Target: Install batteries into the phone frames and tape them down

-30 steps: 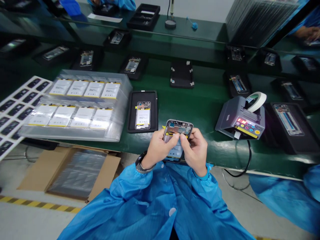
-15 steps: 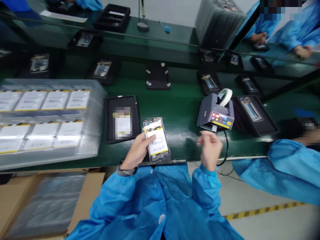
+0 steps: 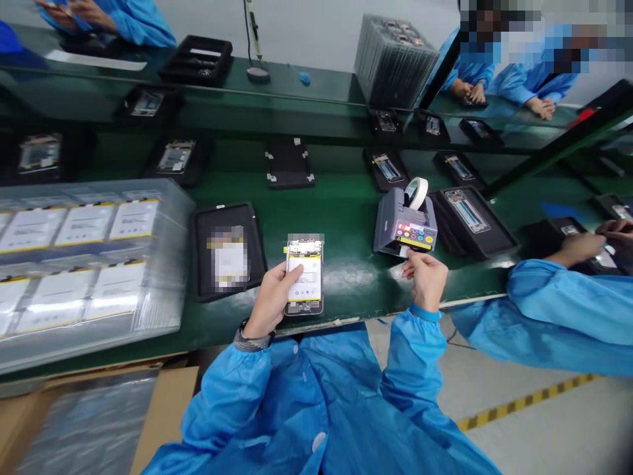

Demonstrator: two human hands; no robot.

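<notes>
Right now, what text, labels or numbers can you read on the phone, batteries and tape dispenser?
Nothing reads clearly.
Phone in the left hand: battery label print too small.
Batteries in the clear tray: white labels blurred.
Tape dispenser: coloured buttons, yellow strip, no legible marks.
Second phone in the black tray: blurred out.

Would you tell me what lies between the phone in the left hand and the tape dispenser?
In the head view, only bare green bench top lies between the phone and the tape dispenser; the right hand is at the dispenser's front.
</notes>
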